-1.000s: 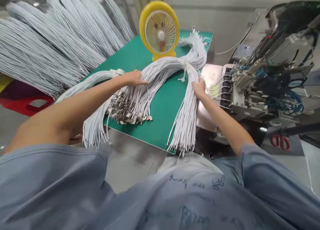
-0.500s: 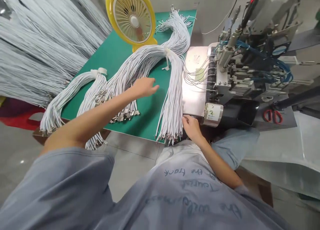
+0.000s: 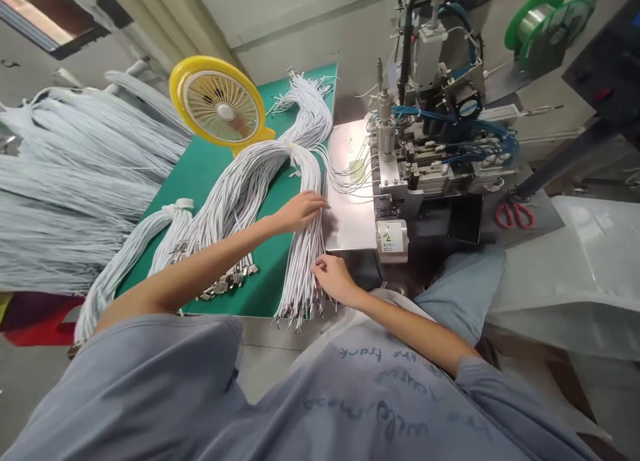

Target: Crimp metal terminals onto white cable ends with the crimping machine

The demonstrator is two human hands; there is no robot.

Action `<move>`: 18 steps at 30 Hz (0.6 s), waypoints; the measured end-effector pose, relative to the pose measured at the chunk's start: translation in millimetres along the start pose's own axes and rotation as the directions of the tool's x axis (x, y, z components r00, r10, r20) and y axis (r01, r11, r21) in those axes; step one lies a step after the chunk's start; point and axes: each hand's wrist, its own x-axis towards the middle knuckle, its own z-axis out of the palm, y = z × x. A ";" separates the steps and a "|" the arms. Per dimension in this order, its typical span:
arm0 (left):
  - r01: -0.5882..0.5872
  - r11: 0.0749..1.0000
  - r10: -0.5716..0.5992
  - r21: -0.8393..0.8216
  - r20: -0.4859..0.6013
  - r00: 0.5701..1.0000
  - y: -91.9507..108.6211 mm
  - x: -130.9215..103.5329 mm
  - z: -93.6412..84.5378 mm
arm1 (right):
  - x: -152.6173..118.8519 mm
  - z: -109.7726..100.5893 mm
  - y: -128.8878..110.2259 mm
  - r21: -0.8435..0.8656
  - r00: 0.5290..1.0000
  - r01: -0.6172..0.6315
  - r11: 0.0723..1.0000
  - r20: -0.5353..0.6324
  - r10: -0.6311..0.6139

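A tied bundle of white wires (image 3: 306, 247) hangs over the front edge of the green table (image 3: 267, 264), its bare tips toward me. My left hand (image 3: 301, 211) lies across the upper part of this bundle, fingers stretched to its right side. Lower down, at the bundle's right edge, my right hand (image 3: 334, 278) is closed, thumb and forefinger pinched on a white wire. Left of the bundle, more wires end in metal connectors (image 3: 233, 279). Several single wires (image 3: 350, 181) run over the metal plate (image 3: 347, 231) into the machine (image 3: 400, 161).
A yellow fan (image 3: 223, 104) stands behind the bundles. Another tied wire bundle (image 3: 167, 231) lies at the left, beside a large heap of wires (image 3: 75, 194). To the right are a phone-like black slab (image 3: 465, 219), red-handled scissors (image 3: 515, 215) and a green spool (image 3: 537, 21).
My left hand has moved from the table onto the wire bundle. My right hand has shifted from the plate's front corner to the bundle's edge. The head view has turned and shows more of the background.
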 end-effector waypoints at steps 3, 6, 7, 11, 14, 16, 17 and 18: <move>0.022 0.997 -0.026 -0.076 -0.047 0.999 -2.9 3.8 16.0 | 0.5 -4.6 6.0 0.230 0.992 -0.125 0.965 0.013 0.125; 0.090 0.975 -0.132 -0.201 -0.201 0.971 -4.1 3.5 32.0 | -3.5 -12.3 6.3 0.352 0.975 -0.208 0.913 0.005 0.220; 0.108 0.965 -0.166 -0.238 -0.241 0.956 -4.2 2.6 36.1 | -5.0 -15.1 5.0 0.369 0.969 -0.234 0.899 0.018 0.245; 0.069 0.943 -0.183 -0.326 -0.335 0.924 -4.7 -1.8 44.0 | -8.0 -28.2 0.7 0.414 0.944 -0.325 0.850 0.188 0.270; -0.042 0.934 -0.119 -0.355 -0.419 0.900 -3.4 1.7 37.9 | -7.3 -38.3 4.3 0.351 0.943 -0.314 0.882 0.225 0.246; -0.137 0.925 -0.051 -0.354 -0.474 0.879 -0.3 10.5 25.7 | -8.6 -45.6 7.2 0.188 0.970 -0.228 0.955 0.132 0.205; -0.177 0.924 -0.014 -0.339 -0.493 0.870 2.5 17.2 17.5 | -10.7 -50.0 7.4 0.078 0.983 -0.174 0.982 0.080 0.167; -0.198 0.924 0.002 -0.326 -0.515 0.857 6.4 25.2 8.5 | -13.8 -55.1 6.1 -0.041 0.991 -0.123 0.992 0.045 0.125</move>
